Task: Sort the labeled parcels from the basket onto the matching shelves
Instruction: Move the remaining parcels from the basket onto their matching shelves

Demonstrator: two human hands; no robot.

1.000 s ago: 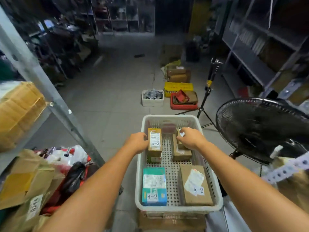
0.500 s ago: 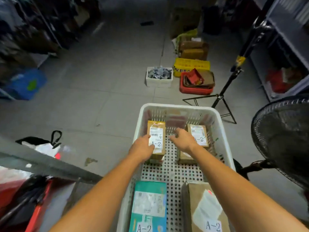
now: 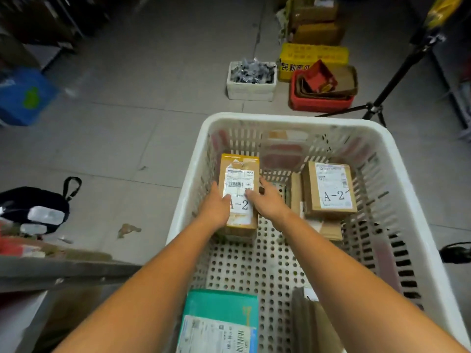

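The fingers of the left hand (image 3: 216, 207) and right hand (image 3: 267, 200) press both sides of a small brown parcel (image 3: 239, 174) marked A-2, holding it in the far left of the white basket (image 3: 293, 121). I think squeezing evenly and lifting straight up keeps it from slipping

A-2 parcels (image 3: 239, 192) in white basket (image 3: 397, 159)

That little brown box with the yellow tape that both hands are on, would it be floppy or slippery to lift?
Probably stiff: the brown box keeps square cardboard edges under the left hand and right hand. Its glossy yellow tape and paper label may be a little slick. It looks small enough to be light, though its contents are hidden.
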